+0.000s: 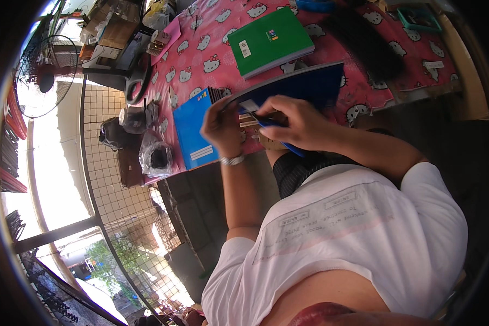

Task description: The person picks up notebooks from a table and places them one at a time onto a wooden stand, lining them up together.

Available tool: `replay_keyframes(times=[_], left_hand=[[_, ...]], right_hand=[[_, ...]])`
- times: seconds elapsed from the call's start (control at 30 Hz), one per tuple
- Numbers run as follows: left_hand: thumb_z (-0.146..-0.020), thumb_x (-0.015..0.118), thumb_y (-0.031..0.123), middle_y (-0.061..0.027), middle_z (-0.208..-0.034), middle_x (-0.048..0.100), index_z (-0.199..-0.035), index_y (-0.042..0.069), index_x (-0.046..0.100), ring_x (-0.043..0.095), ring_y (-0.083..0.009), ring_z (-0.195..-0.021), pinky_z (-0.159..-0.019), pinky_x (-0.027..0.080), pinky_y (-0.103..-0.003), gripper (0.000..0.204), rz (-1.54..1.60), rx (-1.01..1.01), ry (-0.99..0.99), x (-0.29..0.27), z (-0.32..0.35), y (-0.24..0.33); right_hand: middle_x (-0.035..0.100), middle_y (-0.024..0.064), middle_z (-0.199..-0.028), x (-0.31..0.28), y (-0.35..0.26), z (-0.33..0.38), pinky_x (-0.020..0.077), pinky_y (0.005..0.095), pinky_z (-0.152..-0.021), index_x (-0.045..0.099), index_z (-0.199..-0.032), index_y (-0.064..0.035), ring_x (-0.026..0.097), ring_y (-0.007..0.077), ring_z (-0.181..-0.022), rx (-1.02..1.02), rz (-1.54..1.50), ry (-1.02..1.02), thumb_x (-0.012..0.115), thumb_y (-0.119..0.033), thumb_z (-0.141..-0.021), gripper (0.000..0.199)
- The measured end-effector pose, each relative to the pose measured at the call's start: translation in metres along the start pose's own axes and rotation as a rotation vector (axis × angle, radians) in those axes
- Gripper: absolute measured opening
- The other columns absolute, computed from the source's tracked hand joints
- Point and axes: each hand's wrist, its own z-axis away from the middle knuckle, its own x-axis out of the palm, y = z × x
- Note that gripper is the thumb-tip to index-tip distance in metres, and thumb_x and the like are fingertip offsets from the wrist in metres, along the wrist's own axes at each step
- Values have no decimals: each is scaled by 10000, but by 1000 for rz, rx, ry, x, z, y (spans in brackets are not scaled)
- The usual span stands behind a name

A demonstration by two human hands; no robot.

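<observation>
Above my lap, my left hand (220, 129) is closed on the near-left edge of a dark blue notebook (315, 84), which is tilted up off the table. My right hand (299, 124) is closed around a slim blue-handled tool (292, 148). Its dark tip points toward my left fingers, by the notebook's edge; its exact kind is unclear. Partly behind my left hand, a bright blue notebook (192, 130) lies flat at the table's left front. Farther back rests a green notebook (270, 42), with white page edges.
A pink patterned cloth (212, 64) covers the table. Black ribbed strips (367, 46) lie at the right, near a teal basket (418, 19). On the left are a clear plastic bag (156, 156), a black looped handle (138, 79) and a fan (46, 79). Cardboard boxes (116, 27) stand behind.
</observation>
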Motion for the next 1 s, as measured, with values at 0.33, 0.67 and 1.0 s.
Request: replay_keyframes(times=[0.33, 0.67, 1.0], left_hand=[[-795, 522, 82, -81, -832, 567, -825, -10, 567, 571, -203, -825, -804, 465, -334, 107, -684, 294, -16, -167, -99, 140], [-757, 648, 5, -162, -1290, 569, -1324, 79, 491, 529, -303, -1215, -981, 449, -378, 593, -637, -71, -350, -108, -153, -131], [-878, 563, 620, -266, -1535, 272, -1494, 294, 363, 291, -431, -1408, -1122, 288, -513, 725, -1192, -397, -338, -218, -25, -154]], right_hand=[[594, 142, -1134, -165, 97, 77, 488, 417, -921, 589, -1119, -27, 595, 322, -1070, -101, 1072, 270, 692, -130, -780, 369], [582, 84, -1166, -185, 82, -16, 471, 396, -954, 593, -1147, -51, 560, 299, -1116, -287, 1216, 355, 676, -113, -816, 347], [598, 77, -983, -196, 97, -138, 518, 383, -876, 653, -1005, -62, 604, 263, -1018, -462, 1422, -1, 757, -203, -744, 315]])
